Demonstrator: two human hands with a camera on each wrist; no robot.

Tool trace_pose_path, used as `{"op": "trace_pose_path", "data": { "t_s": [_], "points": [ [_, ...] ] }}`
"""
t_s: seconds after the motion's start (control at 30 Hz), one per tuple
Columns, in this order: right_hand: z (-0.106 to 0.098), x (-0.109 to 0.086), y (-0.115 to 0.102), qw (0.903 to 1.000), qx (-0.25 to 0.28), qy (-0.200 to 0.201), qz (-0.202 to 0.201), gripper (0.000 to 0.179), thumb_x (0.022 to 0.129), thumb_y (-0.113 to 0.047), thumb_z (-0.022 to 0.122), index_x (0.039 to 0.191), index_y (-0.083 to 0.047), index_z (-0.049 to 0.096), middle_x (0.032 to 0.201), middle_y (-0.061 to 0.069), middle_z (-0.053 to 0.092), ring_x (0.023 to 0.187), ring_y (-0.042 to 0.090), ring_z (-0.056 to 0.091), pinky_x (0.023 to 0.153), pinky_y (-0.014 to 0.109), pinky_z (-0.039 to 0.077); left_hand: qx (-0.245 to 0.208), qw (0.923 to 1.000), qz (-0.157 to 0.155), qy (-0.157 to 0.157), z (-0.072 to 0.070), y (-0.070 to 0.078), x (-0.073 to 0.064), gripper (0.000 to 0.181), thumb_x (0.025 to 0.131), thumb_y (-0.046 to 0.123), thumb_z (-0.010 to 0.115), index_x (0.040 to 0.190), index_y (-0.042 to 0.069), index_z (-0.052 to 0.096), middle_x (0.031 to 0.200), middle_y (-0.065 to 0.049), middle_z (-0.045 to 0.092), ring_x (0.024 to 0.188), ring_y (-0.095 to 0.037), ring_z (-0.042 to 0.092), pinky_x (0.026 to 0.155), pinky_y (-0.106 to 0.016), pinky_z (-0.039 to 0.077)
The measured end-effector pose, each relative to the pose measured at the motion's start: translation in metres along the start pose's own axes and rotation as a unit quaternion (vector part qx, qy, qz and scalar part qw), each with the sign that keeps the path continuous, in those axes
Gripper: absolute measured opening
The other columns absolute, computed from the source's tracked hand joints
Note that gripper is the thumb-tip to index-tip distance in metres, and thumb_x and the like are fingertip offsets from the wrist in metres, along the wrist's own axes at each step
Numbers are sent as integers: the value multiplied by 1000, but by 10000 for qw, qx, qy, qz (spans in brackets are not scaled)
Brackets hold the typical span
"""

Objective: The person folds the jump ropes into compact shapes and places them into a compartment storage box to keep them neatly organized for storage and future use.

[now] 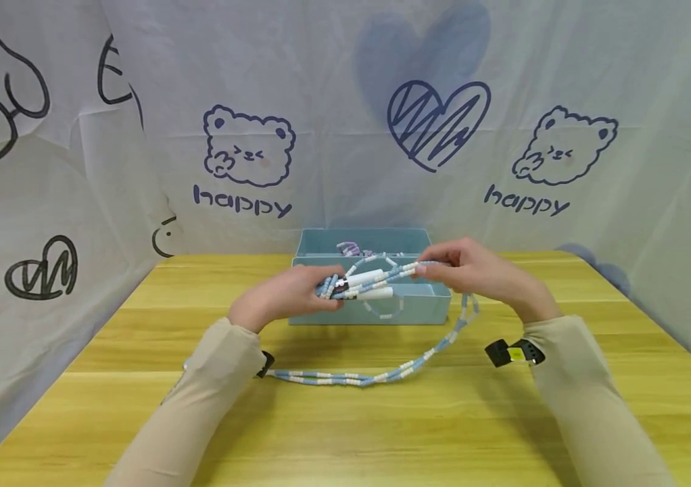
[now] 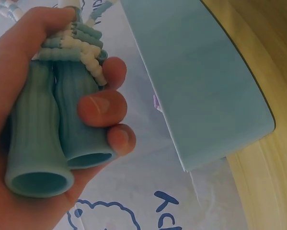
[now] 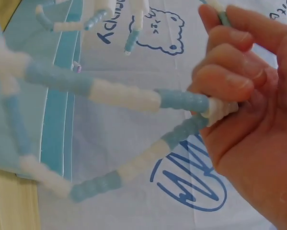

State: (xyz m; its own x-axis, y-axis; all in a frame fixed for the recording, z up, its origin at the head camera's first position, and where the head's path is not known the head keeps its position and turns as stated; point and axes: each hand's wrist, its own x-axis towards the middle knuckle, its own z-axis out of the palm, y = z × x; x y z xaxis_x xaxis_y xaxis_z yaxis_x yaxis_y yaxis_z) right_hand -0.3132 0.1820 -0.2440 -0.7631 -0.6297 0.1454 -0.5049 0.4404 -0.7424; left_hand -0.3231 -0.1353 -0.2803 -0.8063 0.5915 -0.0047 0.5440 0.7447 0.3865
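Note:
A blue-and-white beaded jump rope (image 1: 437, 348) spans both hands above the table. My left hand (image 1: 284, 294) grips its two handles (image 2: 38, 115) side by side, their flared blue ends facing the wrist camera. Several turns of beads (image 2: 69, 48) wrap across the handles at the fingers. White handle parts (image 1: 376, 293) stick out to the right of this hand. With thumb and fingertips, my right hand (image 1: 479, 274) pinches a beaded strand. From the right hand a loop hangs down and sweeps left under the left wrist; beads (image 3: 126, 93) also run into its palm.
Just behind the hands stands a light blue box (image 1: 309, 312) with a purple-and-white beaded item (image 1: 350, 249) inside. The wooden table (image 1: 345, 433) ends at a printed cloth backdrop (image 1: 321, 81). A dark strap (image 1: 531, 352) circles the right wrist.

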Motion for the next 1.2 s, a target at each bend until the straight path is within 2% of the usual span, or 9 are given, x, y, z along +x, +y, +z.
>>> {"op": "trace_pose_path", "data": {
  "t_s": [0.07, 0.2, 0.3, 0.43, 0.57, 0.7, 0.87, 1.0, 1.2],
  "points": [
    [0, 2, 1, 9995, -98, 166, -233, 18, 101, -23, 58, 107, -12, 71, 59, 3, 37, 49, 16, 32, 48, 28, 32, -51, 9999, -26, -100, 2, 1, -1, 54, 94, 34, 66, 143, 21, 47, 114, 2, 62, 90, -17, 57, 82, -37, 47],
    [4, 5, 1, 9956, -375, 627, -593, 20, 102, -21, 57, 111, -10, 71, 64, 6, 40, 54, 19, 35, 52, 30, 34, -89, 9996, 183, -213, 3, 6, -2, 44, 94, 33, 66, 135, 23, 52, 109, 2, 62, 90, -17, 56, 79, -38, 47],
    [7, 7, 3, 9919, -466, 954, -695, 21, 101, -22, 58, 112, -10, 70, 67, 7, 42, 58, 21, 37, 54, 30, 35, -46, 9991, 297, -313, 3, 10, -3, 48, 94, 34, 66, 138, 23, 51, 125, -1, 61, 107, -17, 58, 91, -39, 47],
    [12, 9, 4, 9869, -542, 1286, -804, 20, 101, -24, 58, 110, -11, 70, 69, 10, 45, 58, 22, 40, 54, 30, 36, -123, 9981, 255, -551, 2, 15, -4, 62, 94, 34, 66, 149, 20, 43, 149, -2, 45, 132, -20, 45, 106, -42, 39],
    [16, 11, 6, 9830, -624, 1501, -858, 19, 101, -25, 58, 110, -12, 70, 72, 10, 50, 59, 22, 42, 55, 30, 37, -317, 9965, 323, -709, 2, 19, -3, 53, 93, 30, 66, 143, 24, 49, 128, 0, 58, 109, -16, 55, 92, -37, 45],
    [17, 12, 8, 9809, -658, 1620, -856, 20, 101, -26, 58, 110, -12, 70, 76, 7, 53, 61, 22, 42, 56, 30, 38, -476, 9942, 583, -773, 1, 23, -3, 38, 92, 26, 65, 129, 29, 56, 96, 1, 58, 80, -13, 49, 72, -33, 41],
    [19, 15, 14, 9804, -641, 1728, -699, 18, 99, -26, 60, 107, -15, 71, 72, 6, 50, 60, 21, 39, 56, 30, 37, -763, 9886, 898, -937, -1, 28, -7, 30, 91, 24, 65, 119, 31, 59, 92, 3, 57, 73, -11, 48, 67, -31, 41],
    [23, 18, 17, 9832, -476, 1656, -609, 18, 99, -19, 61, 110, -11, 72, 69, 10, 45, 55, 21, 35, 53, 30, 35, -1180, 9821, 943, -1123, -3, 31, -10, 41, 90, 25, 66, 130, 30, 57, 92, 1, 59, 69, -10, 49, 64, -29, 44],
    [27, 26, 30, 9856, -437, 1283, -1009, 25, 102, -11, 55, 123, -10, 68, 75, 10, 54, 57, 18, 41, 52, 27, 38, -1973, 9653, 1049, -1350, -6, 29, -13, 44, 91, 25, 65, 134, 25, 55, 83, -5, 61, 57, -13, 44, 52, -27, 41]
  ]
}}
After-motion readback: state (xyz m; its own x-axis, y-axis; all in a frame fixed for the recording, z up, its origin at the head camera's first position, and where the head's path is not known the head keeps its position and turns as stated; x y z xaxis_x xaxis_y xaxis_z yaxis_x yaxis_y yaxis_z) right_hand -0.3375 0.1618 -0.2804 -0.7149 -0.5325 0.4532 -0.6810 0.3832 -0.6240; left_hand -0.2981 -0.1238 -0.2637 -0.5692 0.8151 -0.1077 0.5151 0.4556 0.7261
